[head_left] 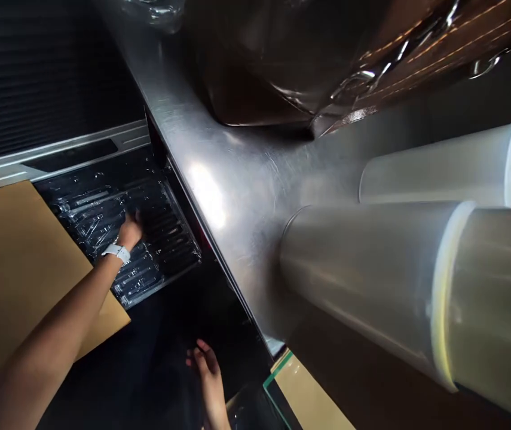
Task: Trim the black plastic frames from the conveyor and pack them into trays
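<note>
A drawer (174, 239) stands pulled out, full of dark, shiny items in crinkled clear plastic (96, 224); their kind is too dim to make out. Over these, my left hand (130, 232) reaches down with bent fingers, a white watch (118, 253) on its wrist. The fingertips are lost in the dark, so what they grip, if anything, is hidden. Lower in view, my right hand (209, 373) hangs in front of the dark cabinet front, loosely curled with fingers apart and nothing in it.
Beside the drawer is a tan board (22, 269), partly behind my left forearm. A steel counter (246, 173) runs diagonally across, carrying a large translucent container (358, 269), a smaller white cylinder (438, 170) and a brown leather-like bag (273, 65) with metal clasps. Dark ribbed slats (49, 77) lie upper left.
</note>
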A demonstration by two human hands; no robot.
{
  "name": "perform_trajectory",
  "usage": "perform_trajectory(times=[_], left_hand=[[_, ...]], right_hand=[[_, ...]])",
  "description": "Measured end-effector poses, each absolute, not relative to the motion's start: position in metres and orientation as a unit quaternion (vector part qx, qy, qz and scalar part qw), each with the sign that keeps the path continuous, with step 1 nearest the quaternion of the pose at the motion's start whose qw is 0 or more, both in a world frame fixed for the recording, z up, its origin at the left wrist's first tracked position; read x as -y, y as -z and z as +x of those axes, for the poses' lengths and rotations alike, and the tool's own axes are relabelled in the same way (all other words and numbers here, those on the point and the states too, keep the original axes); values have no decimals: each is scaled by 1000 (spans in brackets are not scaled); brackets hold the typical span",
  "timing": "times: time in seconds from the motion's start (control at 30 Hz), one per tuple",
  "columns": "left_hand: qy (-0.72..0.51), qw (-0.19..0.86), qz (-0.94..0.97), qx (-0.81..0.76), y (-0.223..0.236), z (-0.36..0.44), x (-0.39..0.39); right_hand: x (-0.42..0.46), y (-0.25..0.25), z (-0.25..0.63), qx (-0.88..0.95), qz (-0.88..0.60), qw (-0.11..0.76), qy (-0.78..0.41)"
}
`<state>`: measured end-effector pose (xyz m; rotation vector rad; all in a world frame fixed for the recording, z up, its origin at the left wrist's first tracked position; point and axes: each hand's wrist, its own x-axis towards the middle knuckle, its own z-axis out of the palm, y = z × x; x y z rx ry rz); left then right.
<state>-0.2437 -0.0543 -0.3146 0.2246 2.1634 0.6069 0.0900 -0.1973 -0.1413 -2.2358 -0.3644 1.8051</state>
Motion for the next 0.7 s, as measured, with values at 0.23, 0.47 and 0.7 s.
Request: perform_trajectory(times=[0.23, 0.47, 0.7], left_hand=[[-206, 341, 140, -907, 301, -226, 98], [-160, 334, 279, -886, 311, -216, 112], [-140, 342, 333, -868, 312, -226, 108]], right_hand=[[208, 138, 80, 125, -724, 141, -663], [211, 138, 96, 138, -731, 131, -655], [234, 141, 126, 154, -737, 126, -646]])
